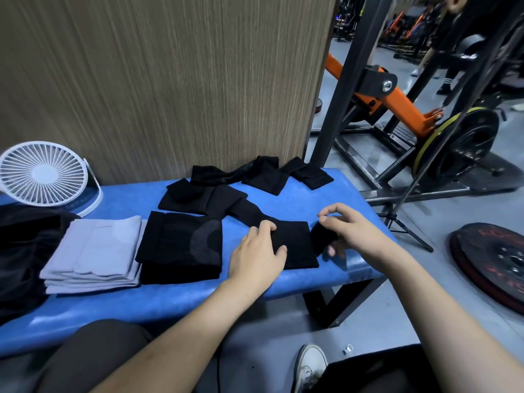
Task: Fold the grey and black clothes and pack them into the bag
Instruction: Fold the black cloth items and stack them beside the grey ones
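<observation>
A long blue padded bench (pixel 170 302) with a slightly pebbled vinyl skin runs left to right across the view, backed by a tall panel of grey-brown wood-grain laminate (pixel 170 80). At its left end slumps a dark black fabric bag (pixel 19 251), soft and creased. Just right of it sits a neat rectangular stack of folded pale grey cloth (pixel 93 253), smooth and matte, touching a folded black garment with a grey crescent print (pixel 181 248). Behind these lie several loose black cloth pieces (pixel 255 177), some folded square, some rumpled, against the panel.

The black cloth being folded (pixel 295 245) lies flat near the bench's front right edge, a rough rectangle whose long axis runs left-right, with a narrower strip trailing up and left toward the loose pieces. The left hand (pixel 258 256) presses on its left part, fingers slightly bent and flat on the fabric. The right hand (pixel 351 231) holds the cloth's bunched right end, fingers curled round it, thumb and forefinger raised in a pinch above.

A round white plastic desk fan (pixel 42 174) with radial grille stands at the far left.
</observation>
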The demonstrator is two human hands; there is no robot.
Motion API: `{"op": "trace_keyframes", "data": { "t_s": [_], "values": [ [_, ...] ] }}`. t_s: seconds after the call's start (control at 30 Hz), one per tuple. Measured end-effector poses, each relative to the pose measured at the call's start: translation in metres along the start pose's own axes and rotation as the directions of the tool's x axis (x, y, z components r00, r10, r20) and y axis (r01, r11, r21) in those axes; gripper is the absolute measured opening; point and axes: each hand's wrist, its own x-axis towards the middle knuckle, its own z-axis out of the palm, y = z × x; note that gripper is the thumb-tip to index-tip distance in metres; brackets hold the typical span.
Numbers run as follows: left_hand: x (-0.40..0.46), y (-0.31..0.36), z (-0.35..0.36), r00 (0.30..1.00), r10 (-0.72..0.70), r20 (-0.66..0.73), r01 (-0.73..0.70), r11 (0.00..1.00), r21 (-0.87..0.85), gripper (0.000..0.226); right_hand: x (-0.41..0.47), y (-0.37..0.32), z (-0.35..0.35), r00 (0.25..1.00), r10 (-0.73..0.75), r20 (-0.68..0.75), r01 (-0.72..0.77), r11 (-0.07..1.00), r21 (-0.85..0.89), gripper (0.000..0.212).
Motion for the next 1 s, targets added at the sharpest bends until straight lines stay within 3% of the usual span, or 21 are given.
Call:
{"op": "trace_keyframes", "data": {
  "t_s": [0.1, 0.2, 0.33, 0.47, 0.63, 0.77, 0.87, 1.0],
  "values": [
    [0.001, 0.001, -0.002, 1.000, -0.018, -0.002, 0.018, 0.999, -0.037, 0.036, -0.002, -0.007, 0.011, 0.987, -0.011, 0.159, 0.006, 1.000, 0.030, 0.041],
    [0.001, 0.001, -0.003, 0.999, -0.045, 0.003, 0.046, 0.996, -0.081, 0.031, 0.001, -0.006, 0.018, 0.976, -0.001, 0.216, 0.011, 0.999, -0.041, 0.028],
    [0.000, 0.001, -0.005, 0.999, -0.042, 0.005, 0.042, 0.996, -0.082, 0.031, 0.008, -0.003, 0.017, 0.994, -0.055, 0.093, 0.060, 0.997, -0.046, 0.010],
    [-0.006, 0.002, -0.001, 0.997, 0.064, 0.040, -0.067, 0.995, 0.078, 0.038, 0.017, 0.011, 0.008, 0.990, -0.115, -0.079, 0.083, 0.939, -0.332, 0.011],
    [-0.012, 0.002, -0.001, 0.991, 0.124, 0.049, -0.131, 0.974, 0.182, 0.036, 0.016, 0.012, 0.015, 0.990, -0.068, 0.125, 0.127, 0.824, -0.553, 0.024],
    [-0.018, 0.001, -0.009, 0.979, 0.196, -0.047, -0.173, 0.938, 0.301, 0.029, 0.015, 0.007, 0.022, 0.973, -0.025, 0.228, 0.152, 0.816, -0.557, 0.026],
    [-0.022, -0.006, -0.015, 0.971, 0.238, -0.018, -0.211, 0.891, 0.403, 0.034, 0.014, 0.001, 0.032, 0.957, -0.030, 0.290, 0.196, 0.802, -0.564, 0.028],
    [-0.025, -0.015, -0.022, 0.964, 0.266, -0.027, -0.235, 0.893, 0.384, 0.034, 0.016, -0.006, 0.047, 0.953, -0.046, 0.299, 0.196, 0.847, -0.495, 0.042]
  ]
}}
